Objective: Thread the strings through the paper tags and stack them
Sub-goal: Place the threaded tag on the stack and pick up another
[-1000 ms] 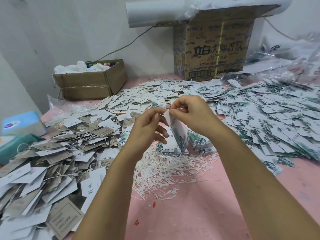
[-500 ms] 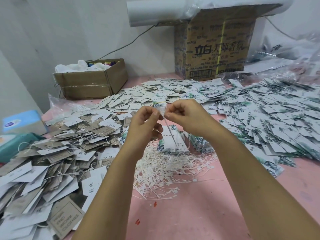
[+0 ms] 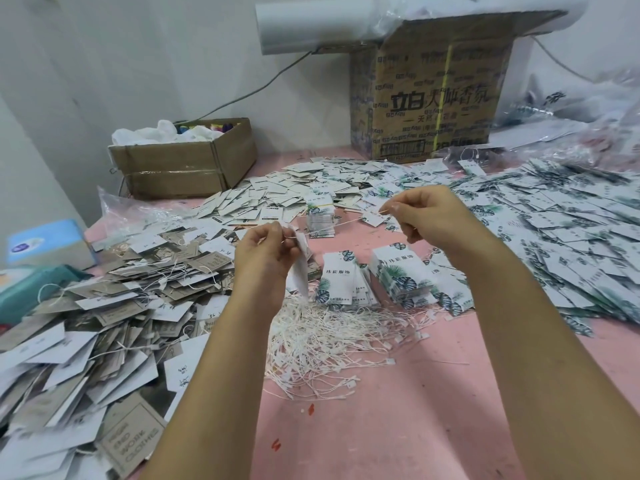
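Grip tight, left hand (image 3: 266, 258) pinching paper tag (image 3: 300, 271), right hand (image 3: 433, 216) pinching taut string (image 3: 346, 222)

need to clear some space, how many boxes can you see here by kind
cardboard boxes: 2 (low open box, tall printed box)
blue tissue box: 1
total: 3
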